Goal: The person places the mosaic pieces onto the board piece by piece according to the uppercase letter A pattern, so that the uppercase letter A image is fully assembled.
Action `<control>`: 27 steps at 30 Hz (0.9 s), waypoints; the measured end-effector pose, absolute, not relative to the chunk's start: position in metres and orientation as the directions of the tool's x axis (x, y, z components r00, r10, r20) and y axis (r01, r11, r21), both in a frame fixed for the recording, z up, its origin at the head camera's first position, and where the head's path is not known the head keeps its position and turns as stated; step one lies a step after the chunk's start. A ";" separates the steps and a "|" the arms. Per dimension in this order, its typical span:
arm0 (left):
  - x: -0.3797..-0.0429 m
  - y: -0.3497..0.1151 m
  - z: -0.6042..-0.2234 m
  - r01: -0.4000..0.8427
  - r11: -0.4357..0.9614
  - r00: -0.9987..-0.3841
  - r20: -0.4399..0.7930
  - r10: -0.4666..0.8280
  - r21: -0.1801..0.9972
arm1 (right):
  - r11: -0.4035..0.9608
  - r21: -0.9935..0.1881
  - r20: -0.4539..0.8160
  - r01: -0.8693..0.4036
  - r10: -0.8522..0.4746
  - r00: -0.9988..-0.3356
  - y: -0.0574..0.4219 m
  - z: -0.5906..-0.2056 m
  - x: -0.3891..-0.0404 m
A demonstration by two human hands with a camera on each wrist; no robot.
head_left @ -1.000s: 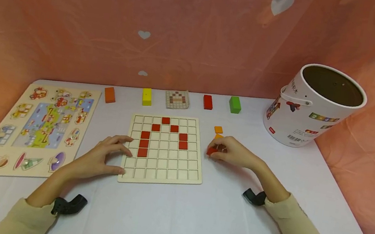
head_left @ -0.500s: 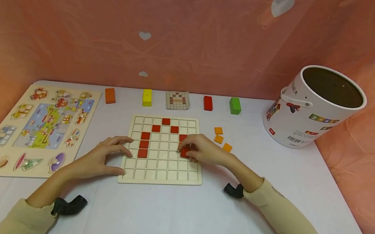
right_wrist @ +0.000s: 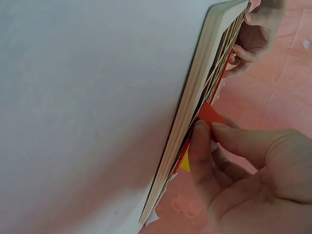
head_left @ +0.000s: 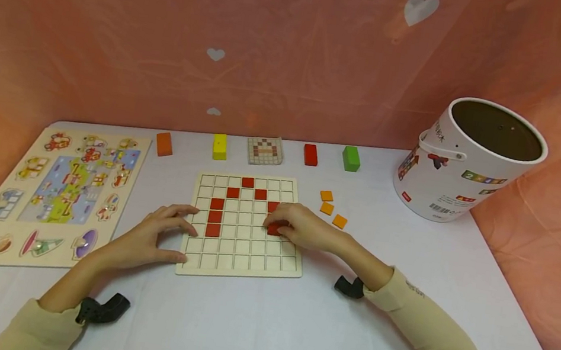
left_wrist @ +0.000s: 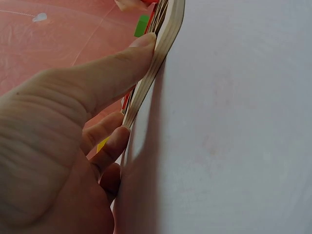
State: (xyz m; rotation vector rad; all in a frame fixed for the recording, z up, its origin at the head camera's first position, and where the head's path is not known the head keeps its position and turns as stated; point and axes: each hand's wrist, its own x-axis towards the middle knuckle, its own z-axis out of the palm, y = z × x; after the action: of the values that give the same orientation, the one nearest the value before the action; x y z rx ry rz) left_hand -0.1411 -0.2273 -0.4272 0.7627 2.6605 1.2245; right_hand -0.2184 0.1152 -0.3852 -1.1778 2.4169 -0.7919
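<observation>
A pale wooden grid board (head_left: 243,249) lies flat on the white table, with several red square tiles (head_left: 215,216) set in its cells. My left hand (head_left: 148,237) rests at the board's left edge, thumb and fingertips touching the rim. In the left wrist view, the thumb (left_wrist: 122,66) lies against the board's upper side. Over the right part of the board, my right hand (head_left: 305,228) pinches a red square tile (right_wrist: 210,114) between thumb and fingers. That tile is tilted, one edge down at the grid. The right fingers partly hide the red tiles beneath them.
Three orange tiles (head_left: 326,208) lie right of the board. Behind it stand orange (head_left: 164,144), yellow (head_left: 220,147), red (head_left: 311,155) and green (head_left: 351,158) blocks beside a patterned card (head_left: 265,150). A picture puzzle board (head_left: 105,237) is at left, a white bucket (head_left: 445,189) at back right.
My right hand has moved left from beside the orange tiles onto the board, carrying a red tile. Over the last half second it has shifted only slightly. My left hand has stayed put.
</observation>
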 end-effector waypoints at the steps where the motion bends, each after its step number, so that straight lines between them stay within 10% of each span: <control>1: -0.141 -0.227 -0.427 0.396 0.546 -0.866 0.103 0.489 0.738 | 0.508 -0.602 -0.056 -0.616 -0.796 -0.603 0.115 -0.385 -0.218; 20: -0.140 -0.229 -0.427 0.385 0.557 -0.871 0.089 0.484 0.736 | 0.545 -0.452 0.046 -0.707 -0.777 -0.628 0.120 -0.376 -0.198; 27: -0.141 -0.228 -0.428 0.378 0.560 -0.872 0.079 0.483 0.737 | 0.616 -0.305 -0.129 -0.727 -0.783 -0.609 0.132 -0.371 -0.177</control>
State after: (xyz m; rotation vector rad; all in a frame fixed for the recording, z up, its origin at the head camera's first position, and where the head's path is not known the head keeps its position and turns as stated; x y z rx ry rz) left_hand -0.1406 -0.2285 -0.4277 0.7370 2.6565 1.2072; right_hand -0.1770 0.1323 -0.3711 -1.2350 2.5919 -0.3247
